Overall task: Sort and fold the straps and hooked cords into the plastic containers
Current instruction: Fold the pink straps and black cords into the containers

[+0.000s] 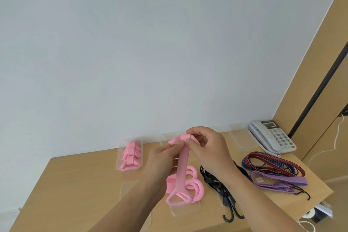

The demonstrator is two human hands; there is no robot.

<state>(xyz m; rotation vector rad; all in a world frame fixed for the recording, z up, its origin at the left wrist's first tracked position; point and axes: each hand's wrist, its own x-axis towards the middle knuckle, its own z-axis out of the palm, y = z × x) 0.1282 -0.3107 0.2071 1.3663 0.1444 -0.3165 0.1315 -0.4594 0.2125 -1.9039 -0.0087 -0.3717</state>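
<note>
Both hands hold one pink strap (pixel 183 162) up above the table. My left hand (pixel 162 158) pinches it just below its top end, and my right hand (pixel 209 147) pinches the folded top. The strap hangs down into a clear plastic container (pixel 185 211) holding more loose pink straps (pixel 195 184). Another clear container (pixel 120 164) at the back left holds folded pink straps (pixel 130 156). Black hooked cords (pixel 224 192) lie right of my hands, partly under my right forearm.
Red and blue striped cords (pixel 273 162) and purple straps (pixel 278 180) with hooks lie at the right of the wooden table (pixel 75 184). A grey desk phone (pixel 273 135) stands at the back right corner. Empty clear containers (pixel 239 137) line the back edge by the wall.
</note>
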